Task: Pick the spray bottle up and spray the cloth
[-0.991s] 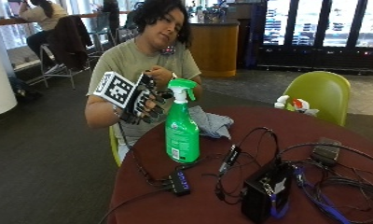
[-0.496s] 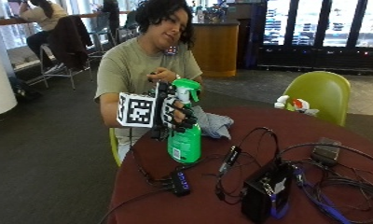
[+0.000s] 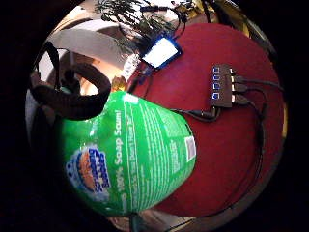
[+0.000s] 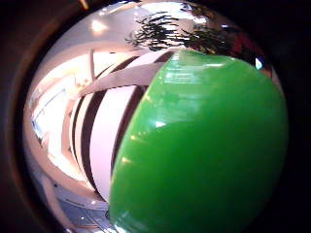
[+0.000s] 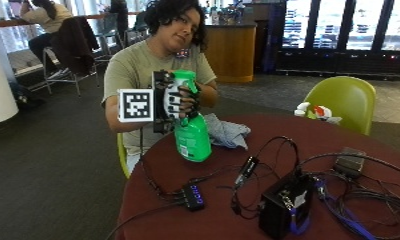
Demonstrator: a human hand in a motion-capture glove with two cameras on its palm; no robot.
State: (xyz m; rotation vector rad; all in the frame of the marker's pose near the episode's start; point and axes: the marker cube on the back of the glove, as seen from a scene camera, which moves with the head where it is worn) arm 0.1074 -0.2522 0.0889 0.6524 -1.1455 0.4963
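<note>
Right hand [image 5: 175, 100], gloved, has its fingers [image 5: 187, 102] curled around the neck of the spray bottle [image 5: 190, 132], just under the trigger head. Bottle is lifted clear of the table [image 5: 213, 220], slightly tilted, held in front of the person's chest. Body is green translucent plastic, widening toward the base, with a printed label [image 3: 91, 171]; smooth and glossy in the thumb side palm view [image 4: 204, 155], where it fills most of the frame.

Cloth [image 5: 225, 131]: grey-blue, crumpled, soft folds, lying on the table near its far edge, just behind and beside the bottle.

Table is round with a dark red top. Below the bottle sits a small black hub [image 5: 192, 195] with blue lights [image 3: 215, 82] and several black cables [image 5: 280, 150] running across the top. A black box [image 5: 285, 210] stands to the side among tangled wires. A green chair [image 5: 343, 102] stands beyond the table.
</note>
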